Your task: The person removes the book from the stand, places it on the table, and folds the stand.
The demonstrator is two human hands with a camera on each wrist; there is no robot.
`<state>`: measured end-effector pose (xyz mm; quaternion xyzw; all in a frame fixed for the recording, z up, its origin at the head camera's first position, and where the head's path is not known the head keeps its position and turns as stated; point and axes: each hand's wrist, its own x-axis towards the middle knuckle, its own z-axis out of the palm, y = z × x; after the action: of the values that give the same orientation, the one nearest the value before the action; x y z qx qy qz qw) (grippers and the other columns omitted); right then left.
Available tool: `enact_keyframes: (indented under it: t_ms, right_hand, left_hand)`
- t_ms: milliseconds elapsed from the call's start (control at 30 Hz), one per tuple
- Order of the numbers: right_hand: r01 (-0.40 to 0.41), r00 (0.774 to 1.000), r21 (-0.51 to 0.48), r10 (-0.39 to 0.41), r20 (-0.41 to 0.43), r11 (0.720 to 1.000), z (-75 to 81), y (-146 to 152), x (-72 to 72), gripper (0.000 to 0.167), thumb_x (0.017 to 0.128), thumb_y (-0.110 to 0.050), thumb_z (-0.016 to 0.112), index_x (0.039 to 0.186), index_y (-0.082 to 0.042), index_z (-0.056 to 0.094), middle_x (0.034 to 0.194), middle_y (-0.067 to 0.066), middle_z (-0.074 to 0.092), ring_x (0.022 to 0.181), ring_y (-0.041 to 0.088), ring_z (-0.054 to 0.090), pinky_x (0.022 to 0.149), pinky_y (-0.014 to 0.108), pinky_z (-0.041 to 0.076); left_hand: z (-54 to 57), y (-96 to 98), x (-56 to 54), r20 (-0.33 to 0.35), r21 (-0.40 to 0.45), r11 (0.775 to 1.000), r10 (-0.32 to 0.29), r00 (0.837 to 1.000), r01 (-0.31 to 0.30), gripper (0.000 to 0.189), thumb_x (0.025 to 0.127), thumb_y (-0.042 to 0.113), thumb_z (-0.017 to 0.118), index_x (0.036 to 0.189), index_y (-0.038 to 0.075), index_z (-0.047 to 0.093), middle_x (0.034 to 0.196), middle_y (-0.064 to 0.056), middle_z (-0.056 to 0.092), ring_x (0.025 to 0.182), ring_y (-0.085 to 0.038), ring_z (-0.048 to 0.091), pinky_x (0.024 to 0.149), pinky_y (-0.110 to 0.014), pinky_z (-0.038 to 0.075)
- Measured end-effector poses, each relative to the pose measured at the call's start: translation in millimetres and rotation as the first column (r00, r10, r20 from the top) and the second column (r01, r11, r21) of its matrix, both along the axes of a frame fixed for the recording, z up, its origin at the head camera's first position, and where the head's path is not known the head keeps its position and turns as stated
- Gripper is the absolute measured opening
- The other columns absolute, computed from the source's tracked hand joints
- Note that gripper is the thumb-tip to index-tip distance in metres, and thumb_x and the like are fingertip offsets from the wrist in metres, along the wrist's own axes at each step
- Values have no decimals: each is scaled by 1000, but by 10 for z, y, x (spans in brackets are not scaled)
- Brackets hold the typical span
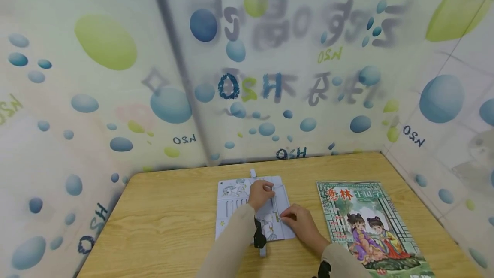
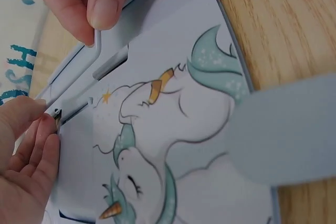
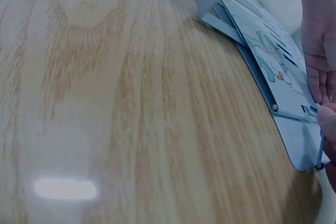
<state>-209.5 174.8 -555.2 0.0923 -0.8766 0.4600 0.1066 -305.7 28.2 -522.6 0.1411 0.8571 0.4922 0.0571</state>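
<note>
A pale blue book stand (image 1: 240,213) printed with unicorns lies on the table. Along its right side runs a thin bent wire rod (image 2: 98,45). My left hand (image 1: 261,194) is over the upper right part of the stand, thumb and fingers pinching the rod's far end. Lower down, at the right edge, my right hand (image 1: 302,225) pinches the rod near its bend between thumb and finger. In the right wrist view the book stand (image 3: 262,51) shows at the right, the right thumb (image 3: 328,121) at the wire.
A magazine (image 1: 366,222) with two cartoon figures on its cover lies right of the stand on the wooden table (image 1: 166,213). Pale tabs stick out at the stand's top (image 1: 252,173) and bottom (image 1: 263,252). Bubble-patterned curtains (image 1: 235,132) hang behind and at both sides.
</note>
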Motion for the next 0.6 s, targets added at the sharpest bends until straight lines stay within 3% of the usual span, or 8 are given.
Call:
enact_keyframes:
  t_ms: [400,600]
  right_hand:
    - [-31,999,29,31,-5,999,-13,-13,-19,6,77,-10,72,77,-5,70,74,-7,53,66,5,49,57,21,44]
    - [-36,998,52,33,58,998,5,-2,-33,4,78,-10,72,79,-6,70,74,-6,52,67,4,48,57,21,44]
  left_hand:
    - [-29,27,-31,-44,-69,997,13,999,-16,23,72,-5,72,95,-6,67,67,-4,57,60,-13,50,56,-26,44]
    - [-51,9,-60,-21,-106,994,-2,1000,0,23,75,-1,72,97,-3,67,67,-1,54,61,-11,46,56,-25,41]
